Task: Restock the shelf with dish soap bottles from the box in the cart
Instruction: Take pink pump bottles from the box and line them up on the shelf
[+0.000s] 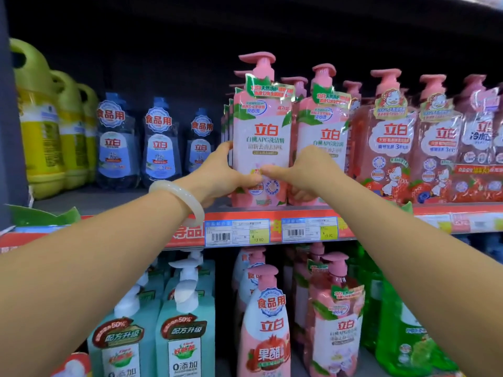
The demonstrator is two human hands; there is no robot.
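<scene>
The upper shelf [381,210] runs across the whole view, its red front edge carrying price tags [237,232]; its far right end and the top of the dark bay above are cut off by the frame. Open room lies on its left half: a bare grey strip in front of the blue bottles [160,144] and yellow jugs [40,126], and a dark gap between the blue bottles and the pink rows. The lower shelf below is crowded with teal pump bottles [185,333], pink ones [265,322] and green ones [408,336], all cut off at the bottom.

The pink dish soap bottle [261,126] stands upright at the shelf's front edge, long axis vertical, label facing near and pump spout pointing right. It touches a matching pink bottle [324,131] on its right; more stand behind, mostly hidden. Red bottles [386,142] fill the right.

The left hand [226,175], a pale bangle [179,197] on its wrist, wraps the bottle's lower left side, thumb on the front. The right hand [304,172] grasps the lower right side, thumb across the label; its fingers are hidden between the two bottles. The bottle's base is partly covered by both hands, so I cannot tell whether it rests on the shelf
</scene>
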